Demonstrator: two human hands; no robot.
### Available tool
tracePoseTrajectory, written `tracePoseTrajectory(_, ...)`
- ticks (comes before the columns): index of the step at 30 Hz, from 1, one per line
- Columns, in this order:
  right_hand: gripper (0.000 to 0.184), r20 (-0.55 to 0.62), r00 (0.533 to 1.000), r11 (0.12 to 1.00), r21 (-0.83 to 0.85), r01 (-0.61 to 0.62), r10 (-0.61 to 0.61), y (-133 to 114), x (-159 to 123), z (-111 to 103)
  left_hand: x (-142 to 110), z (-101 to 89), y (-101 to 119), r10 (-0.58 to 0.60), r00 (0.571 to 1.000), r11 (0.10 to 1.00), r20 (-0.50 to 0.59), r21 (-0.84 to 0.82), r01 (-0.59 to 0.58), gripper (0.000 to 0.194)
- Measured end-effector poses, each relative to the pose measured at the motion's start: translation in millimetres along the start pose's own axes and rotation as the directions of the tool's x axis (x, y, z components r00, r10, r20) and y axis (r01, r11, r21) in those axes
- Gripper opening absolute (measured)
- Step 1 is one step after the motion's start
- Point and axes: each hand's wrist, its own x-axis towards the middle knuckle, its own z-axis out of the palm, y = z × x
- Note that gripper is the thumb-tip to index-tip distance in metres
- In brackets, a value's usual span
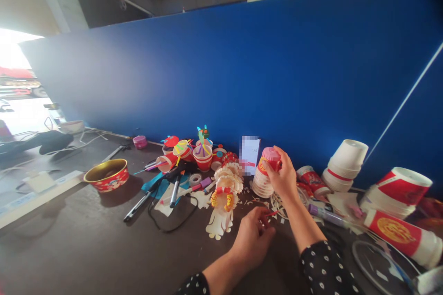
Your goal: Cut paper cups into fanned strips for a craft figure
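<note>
My right hand [284, 173] is wrapped round the upper part of an upright stack of paper cups [262, 185], red above and white below. A pink ruffled piece [270, 153] caps the stack beneath my fingers. Lower and to the left, my left hand [254, 235] hovers low over the table with its fingers curled together. A thin red strip [274, 213] sticks out at its fingertips; the rest of it is hidden. Beside my left hand lies a cut-paper figure [221, 223] with frilled white layers and yellow-and-red twisted pieces [228, 202].
Several white and red paper cups [346, 166] stand stacked at the right, with others lying down [398, 233]. A gold-lined red bowl [107, 176], markers [175, 189], tape [195, 179] and decorated cups [202, 159] spread leftward. A phone [251, 154] leans against the blue partition [221, 69].
</note>
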Motion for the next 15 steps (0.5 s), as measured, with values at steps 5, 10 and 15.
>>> tracePoseTrajectory(5,0.045,0.015,1.000,0.999,-0.025,0.023,-0.022,-1,0,-1,3,0.5,9,0.108,0.972,0.982,-0.210,0.177,-0.071,0.033)
tracePoseTrajectory(10,0.044,0.069,0.997,0.999,-0.022,0.046,-0.044,-4,0,-2,15,10.8,9,0.106,0.931,0.983,-0.350,0.180,-0.044,0.040)
tracePoseTrajectory(15,0.041,0.098,0.993,0.997,-0.019,0.069,-0.067,-8,-1,-4,30,20.6,3,0.094,0.874,0.986,-0.477,0.165,-0.017,0.057)
